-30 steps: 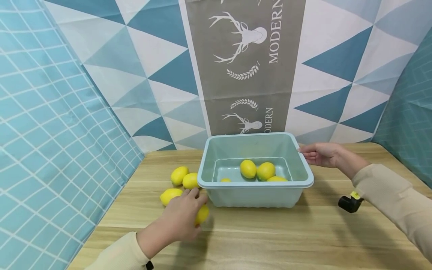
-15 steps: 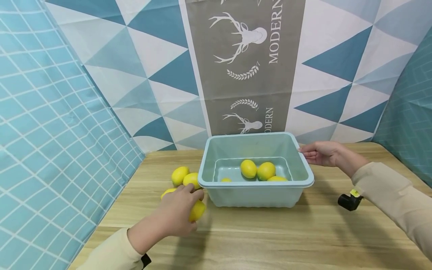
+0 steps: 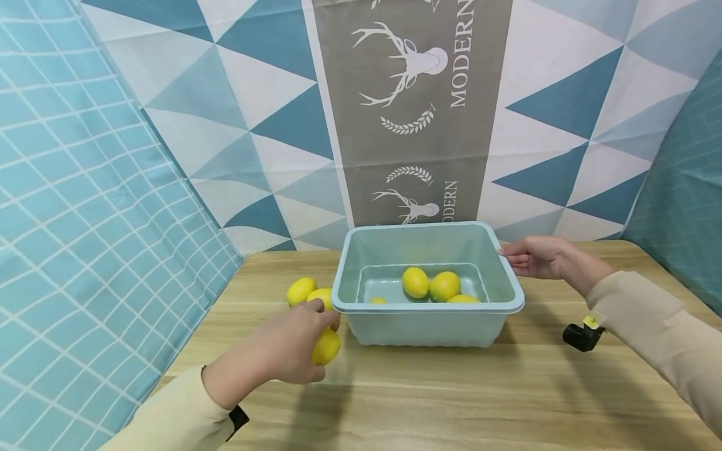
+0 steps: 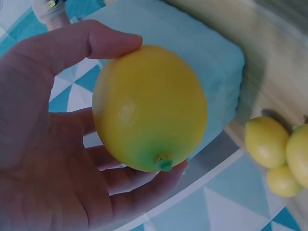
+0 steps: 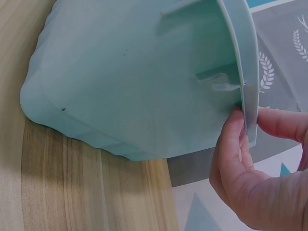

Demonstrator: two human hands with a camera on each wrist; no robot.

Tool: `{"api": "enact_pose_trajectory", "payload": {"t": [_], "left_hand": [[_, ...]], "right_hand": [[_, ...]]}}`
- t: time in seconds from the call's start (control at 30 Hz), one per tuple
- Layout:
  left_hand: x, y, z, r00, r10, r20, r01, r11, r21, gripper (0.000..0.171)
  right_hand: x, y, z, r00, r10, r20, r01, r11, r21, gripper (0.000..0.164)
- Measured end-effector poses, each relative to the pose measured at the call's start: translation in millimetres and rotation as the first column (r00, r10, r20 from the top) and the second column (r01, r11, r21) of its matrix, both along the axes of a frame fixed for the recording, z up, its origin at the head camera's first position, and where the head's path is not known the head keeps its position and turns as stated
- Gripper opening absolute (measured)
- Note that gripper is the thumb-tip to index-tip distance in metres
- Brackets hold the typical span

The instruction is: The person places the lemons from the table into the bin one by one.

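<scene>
My left hand (image 3: 290, 344) holds a yellow lemon (image 4: 149, 108) between thumb and curled fingers, in front of the left end of a pale blue-green plastic bin (image 3: 425, 326). In the left wrist view the lemon's green-tinged tip points toward the camera. Several lemons (image 3: 415, 282) lie on the bin's floor, some partly hidden by its front wall. My right hand (image 3: 541, 255) pinches the bin's right rim; the right wrist view shows the thumb on the outer lip and the fingers (image 5: 231, 144) under it.
Loose lemons (image 3: 301, 291) sit on the wooden table (image 3: 429, 401) left of the bin; the left wrist view shows three, partly hidden by my hand in the head view. A patterned cloth (image 3: 412, 125) hangs behind. A black device (image 3: 583, 336) is by my right sleeve.
My left hand has drawn slightly left and up with the lemon, away from the bin's front corner. My right hand stays on the rim, and the bin is nearly still.
</scene>
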State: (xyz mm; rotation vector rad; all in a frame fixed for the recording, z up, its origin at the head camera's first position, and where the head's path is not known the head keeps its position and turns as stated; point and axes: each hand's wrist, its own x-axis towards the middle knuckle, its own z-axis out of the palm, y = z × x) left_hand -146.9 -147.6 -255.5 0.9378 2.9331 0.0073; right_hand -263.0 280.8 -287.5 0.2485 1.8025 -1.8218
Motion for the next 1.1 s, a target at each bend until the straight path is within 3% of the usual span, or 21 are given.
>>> {"api": "enact_pose_trajectory", "payload": {"t": [0.33,0.57,0.83,1.1], "left_hand": [[-7.4,21,25.2,0.997,-0.059,-0.058,0.055,0.996,-0.076,0.043],[-14.6,35,38.9,0.995,-0.101,-0.019,0.099,0.991,-0.095,0.039],[-28.3,48,50.8,0.989,-0.129,0.075,0.137,0.984,-0.116,0.044],[-40.5,60,60.9,0.987,-0.140,0.077,0.149,0.980,-0.134,0.043]], "right_hand": [[2.1,2,3.1,1.000,0.002,-0.004,-0.002,0.999,0.042,0.025],[2.0,-1,4.0,1.000,0.003,-0.006,-0.002,0.999,0.037,0.025],[1.6,0,3.8,1.000,-0.006,-0.003,0.006,1.000,0.031,0.025],[2.4,0,2.6,1.000,-0.010,0.005,0.010,1.000,0.018,0.027]]}}
